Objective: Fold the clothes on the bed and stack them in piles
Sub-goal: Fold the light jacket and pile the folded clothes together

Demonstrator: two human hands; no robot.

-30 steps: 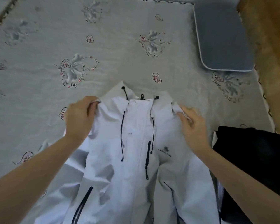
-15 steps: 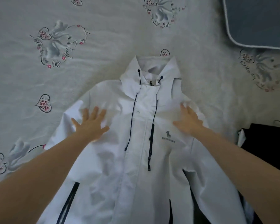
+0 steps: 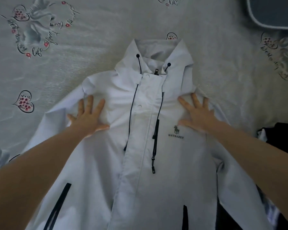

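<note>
A white hooded jacket (image 3: 140, 163) with dark zips and drawcords lies front up and spread out on the bed, hood pointing away from me. My left hand (image 3: 88, 117) presses flat on its left chest with fingers spread. My right hand (image 3: 198, 115) presses flat on the right chest, just above the small horse logo. Both sleeves run out towards the lower corners of the view. Neither hand holds any cloth.
The bed cover (image 3: 90, 63) is pale grey with heart and swan prints. A grey-blue pillow (image 3: 273, 12) lies at the top right. Dark folded clothing (image 3: 281, 135) sits at the right edge, next to the jacket's right sleeve.
My hands let go of the jacket's shoulders, laid it down and now press flat on its chest. They slid a little outward and up, and the view moved closer.
</note>
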